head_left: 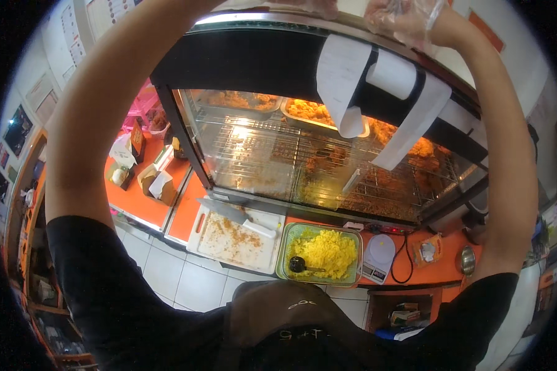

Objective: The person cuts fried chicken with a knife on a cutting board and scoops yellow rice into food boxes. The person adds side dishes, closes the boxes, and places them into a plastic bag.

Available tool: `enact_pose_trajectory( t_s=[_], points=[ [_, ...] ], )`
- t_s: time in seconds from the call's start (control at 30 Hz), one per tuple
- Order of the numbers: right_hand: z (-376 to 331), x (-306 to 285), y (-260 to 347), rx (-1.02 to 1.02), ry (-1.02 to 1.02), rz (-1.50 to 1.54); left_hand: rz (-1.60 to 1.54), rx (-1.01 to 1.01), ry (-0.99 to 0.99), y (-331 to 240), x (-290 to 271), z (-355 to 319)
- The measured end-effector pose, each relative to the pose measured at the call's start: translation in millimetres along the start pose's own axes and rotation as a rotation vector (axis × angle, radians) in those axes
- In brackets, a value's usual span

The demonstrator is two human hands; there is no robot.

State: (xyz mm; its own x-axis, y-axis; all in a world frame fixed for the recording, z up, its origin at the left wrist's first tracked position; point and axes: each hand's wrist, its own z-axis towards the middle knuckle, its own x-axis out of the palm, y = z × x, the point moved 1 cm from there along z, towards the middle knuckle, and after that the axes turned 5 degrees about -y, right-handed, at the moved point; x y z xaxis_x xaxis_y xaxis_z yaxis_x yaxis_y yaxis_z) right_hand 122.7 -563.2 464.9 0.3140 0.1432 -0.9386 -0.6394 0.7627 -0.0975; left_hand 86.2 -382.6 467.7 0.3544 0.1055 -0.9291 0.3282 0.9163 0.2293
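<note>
Both my arms are raised over a glass-fronted food warmer (241, 59). My right hand (408, 18), in a clear plastic glove, is at the warmer's top edge. Its fingers are blurred and partly cut off, so its grip is unclear. Only a sliver of my left hand (309, 6) shows at the upper rim, also in clear plastic; what it holds, if anything, is out of sight. Long white paper strips (340, 77) hang over the warmer's front near my right hand. Behind the glass, metal trays (284, 111) of fried food stand on wire racks (254, 145).
Below the warmer, a large knife (226, 211) lies on a crumb-covered white cutting board (263, 253). Beside it are a basket (281, 260) of yellow rice with a black ladle (297, 264), a scale (380, 250) and a metal bowl (467, 260). Cardboard boxes (161, 188) stand on the orange counter (139, 207), left.
</note>
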Motion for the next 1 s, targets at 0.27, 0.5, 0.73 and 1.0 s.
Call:
enact_pose_trajectory(
  t_s=[0.27, 0.5, 0.73, 1.0],
  points=[
    [4.0, -0.5, 4.3, 0.054, -0.183, -0.225, 0.009, 0.005, -0.012, 0.0, -2.7, -7.1],
    [-5.7, -17.3, -31.3, -0.278, -0.273, -0.051, -0.001, 0.024, -0.037, -4.6, -6.4, -11.0],
    [-8.3, -14.1, -29.0, -0.204, -0.1, 0.147, 0.013, 0.015, -0.027, -6.8, -4.2, -13.1],
    [-12.7, -14.9, -22.2, -0.186, 0.025, 0.275, 0.005, 0.025, -0.051, -12.6, -4.1, -17.9]
  ],
)
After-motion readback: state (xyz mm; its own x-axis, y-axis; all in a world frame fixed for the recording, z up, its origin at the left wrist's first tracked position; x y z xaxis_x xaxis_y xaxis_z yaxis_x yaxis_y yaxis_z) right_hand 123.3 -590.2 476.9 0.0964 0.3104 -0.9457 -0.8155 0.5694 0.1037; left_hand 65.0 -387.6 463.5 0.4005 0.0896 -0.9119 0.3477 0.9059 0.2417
